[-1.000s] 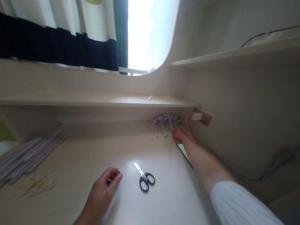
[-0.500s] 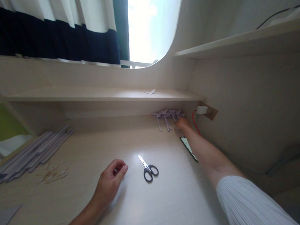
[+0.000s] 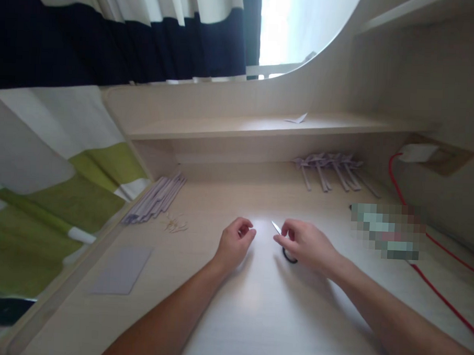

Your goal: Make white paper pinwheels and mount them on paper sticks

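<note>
Black-handled scissors [image 3: 289, 258] lie on the pale wooden desk [image 3: 254, 314], and only the blade tip and part of one handle loop show. My right hand [image 3: 307, 245] lies over them with its fingers curled around the blades. My left hand [image 3: 235, 243] rests on the desk just to the left. Its fingers are loosely curled, thumb near forefinger, with nothing visible in them. At the back right, against the wall under the shelf, lies a row of small lilac folded-paper pieces [image 3: 331, 167] with stems.
A bundle of lilac paper strips [image 3: 153, 200] lies at the desk's left edge, with thin scraps [image 3: 174, 225] beside it and a grey sheet [image 3: 121, 270] nearer me. A blurred phone [image 3: 387, 231] and red cable [image 3: 438, 293] lie right, the cable running from a white charger [image 3: 416, 152]. A white paper scrap [image 3: 296, 118] sits on the shelf.
My right hand has come back from the folded-paper pieces at the back wall and now lies on the scissors. The view has swung left and down. My left hand has barely moved.
</note>
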`<action>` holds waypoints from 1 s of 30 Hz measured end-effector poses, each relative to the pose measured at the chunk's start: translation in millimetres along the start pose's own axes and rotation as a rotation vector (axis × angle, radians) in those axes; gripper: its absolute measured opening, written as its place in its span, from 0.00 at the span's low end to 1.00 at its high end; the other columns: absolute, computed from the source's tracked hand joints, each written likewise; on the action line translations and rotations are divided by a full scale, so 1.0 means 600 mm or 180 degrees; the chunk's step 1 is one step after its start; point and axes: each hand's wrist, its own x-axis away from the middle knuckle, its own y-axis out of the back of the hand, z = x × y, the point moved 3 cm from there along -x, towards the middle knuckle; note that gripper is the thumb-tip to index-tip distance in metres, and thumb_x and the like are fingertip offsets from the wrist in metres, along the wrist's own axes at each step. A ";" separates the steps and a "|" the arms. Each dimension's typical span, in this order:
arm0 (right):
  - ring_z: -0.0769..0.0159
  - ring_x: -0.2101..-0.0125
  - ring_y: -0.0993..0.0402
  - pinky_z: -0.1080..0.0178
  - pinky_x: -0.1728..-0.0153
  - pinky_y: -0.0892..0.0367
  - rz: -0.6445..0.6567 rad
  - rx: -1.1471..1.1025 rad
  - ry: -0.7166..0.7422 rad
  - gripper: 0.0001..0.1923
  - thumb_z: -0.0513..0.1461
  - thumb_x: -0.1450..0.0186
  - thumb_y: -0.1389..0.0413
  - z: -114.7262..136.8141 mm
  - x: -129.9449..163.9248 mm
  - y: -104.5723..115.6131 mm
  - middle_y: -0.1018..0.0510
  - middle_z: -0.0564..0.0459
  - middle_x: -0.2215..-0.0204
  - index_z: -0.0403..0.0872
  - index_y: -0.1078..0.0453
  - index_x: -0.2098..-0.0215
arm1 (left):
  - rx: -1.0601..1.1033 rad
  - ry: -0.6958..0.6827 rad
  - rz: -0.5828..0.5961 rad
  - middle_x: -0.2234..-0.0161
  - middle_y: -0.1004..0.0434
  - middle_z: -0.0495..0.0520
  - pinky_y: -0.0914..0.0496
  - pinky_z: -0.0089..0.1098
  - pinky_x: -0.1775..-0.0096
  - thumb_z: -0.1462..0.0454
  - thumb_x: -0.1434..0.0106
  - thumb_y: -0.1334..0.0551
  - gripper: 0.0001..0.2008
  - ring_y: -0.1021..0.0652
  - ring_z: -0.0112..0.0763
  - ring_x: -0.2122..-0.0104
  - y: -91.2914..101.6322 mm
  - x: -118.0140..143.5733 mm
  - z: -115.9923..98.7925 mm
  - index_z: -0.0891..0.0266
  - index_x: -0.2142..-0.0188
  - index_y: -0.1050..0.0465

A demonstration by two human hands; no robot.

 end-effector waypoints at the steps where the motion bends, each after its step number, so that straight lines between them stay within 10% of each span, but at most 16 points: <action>1: 0.62 0.71 0.25 0.63 0.71 0.44 0.0050 0.0053 -0.0007 0.11 0.46 0.32 0.40 -0.001 0.005 -0.005 0.18 0.51 0.70 0.48 0.25 0.69 | -0.0007 -0.0001 -0.0014 0.70 0.24 0.50 0.32 0.33 0.63 0.60 0.38 0.36 0.06 0.26 0.32 0.69 0.003 -0.003 0.003 0.60 0.64 0.25; 21: 0.57 0.61 0.23 0.60 0.61 0.37 -0.0065 0.0590 0.0595 0.10 0.40 0.28 0.45 -0.009 0.020 -0.035 0.19 0.46 0.61 0.46 0.22 0.62 | -0.0846 -0.0202 -0.0282 0.69 0.23 0.50 0.33 0.33 0.62 0.62 0.35 0.37 0.06 0.25 0.32 0.68 0.071 -0.027 0.022 0.61 0.62 0.22; 25: 0.56 0.59 0.23 0.60 0.59 0.35 -0.0089 0.0520 0.0712 0.10 0.38 0.27 0.45 -0.008 0.023 -0.037 0.19 0.46 0.61 0.46 0.21 0.60 | -0.1307 -0.0109 -0.0224 0.66 0.20 0.53 0.32 0.34 0.59 0.63 0.38 0.37 0.07 0.23 0.35 0.65 0.126 -0.016 0.009 0.60 0.61 0.21; 30: 0.54 0.58 0.23 0.58 0.58 0.34 -0.0163 0.0407 0.0797 0.09 0.39 0.29 0.43 0.000 0.030 -0.037 0.18 0.44 0.59 0.46 0.21 0.60 | -0.2020 0.0353 -0.0130 0.71 0.23 0.51 0.36 0.35 0.64 0.56 0.42 0.33 0.09 0.25 0.37 0.69 0.271 0.027 0.010 0.58 0.67 0.23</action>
